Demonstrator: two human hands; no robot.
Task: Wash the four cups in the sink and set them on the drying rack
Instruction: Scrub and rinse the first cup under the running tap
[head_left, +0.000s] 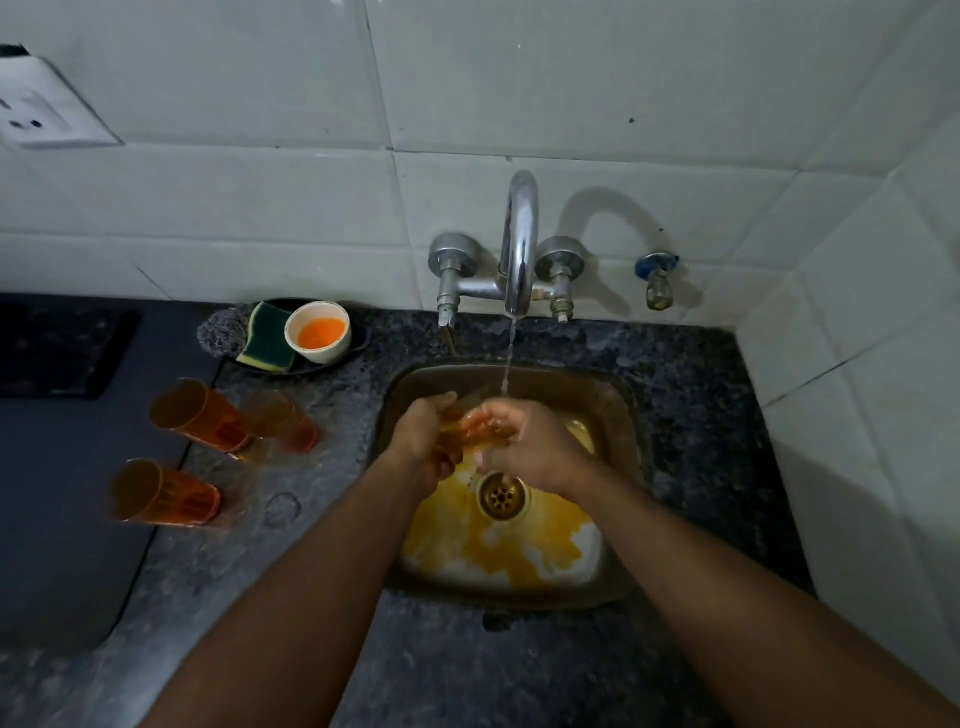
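Note:
Over the steel sink, both hands hold one see-through orange cup under the running water. My left hand grips it from the left, and my right hand wraps it from the right, so most of the cup is hidden. Three more orange cups stand left of the sink: one at the edge of a dark mat, a paler one on the counter beside it, and one nearer to me on the mat.
The tap juts from the tiled wall above the sink. A dark dish holds a green-yellow sponge and a white bowl of orange soap at the back left. A small valve sits right of the tap. The drain lies mid-sink.

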